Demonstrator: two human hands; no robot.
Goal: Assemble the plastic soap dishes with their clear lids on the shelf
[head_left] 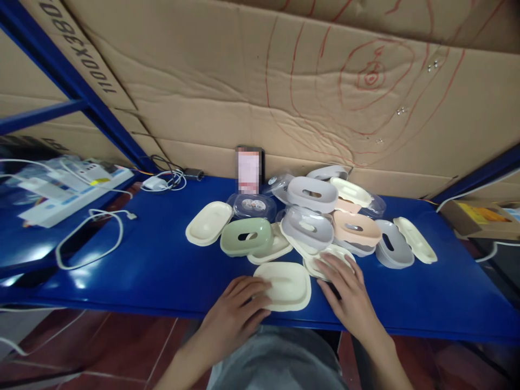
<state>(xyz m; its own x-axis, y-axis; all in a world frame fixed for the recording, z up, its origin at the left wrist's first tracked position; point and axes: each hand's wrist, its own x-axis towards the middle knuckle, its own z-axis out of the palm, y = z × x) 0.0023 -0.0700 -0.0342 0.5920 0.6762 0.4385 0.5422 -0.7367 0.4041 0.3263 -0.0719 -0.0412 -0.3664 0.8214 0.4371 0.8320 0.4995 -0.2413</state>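
Note:
A shallow cream oval tray (286, 286), like a soap dish part, lies at the table's near edge. My left hand (242, 304) has its fingers over the tray's left end, with the thumb along its near side. My right hand (344, 281) is spread, its fingertips on another cream oval piece (316, 266), which they partly cover. Close behind stand a green oval shell with a slot (247, 244), a grey slotted shell (306, 227) and a peach slotted shell (357, 228). Another cream tray (209, 222) lies farther left.
Clear plastic covers (252, 206) and a grey shell (312, 194) are heaped at the back. A phone (249, 169) leans on the cardboard wall (195, 81). On the left are a power strip (52, 203) and a white cable (87, 265). A cardboard box (467, 222) stands right.

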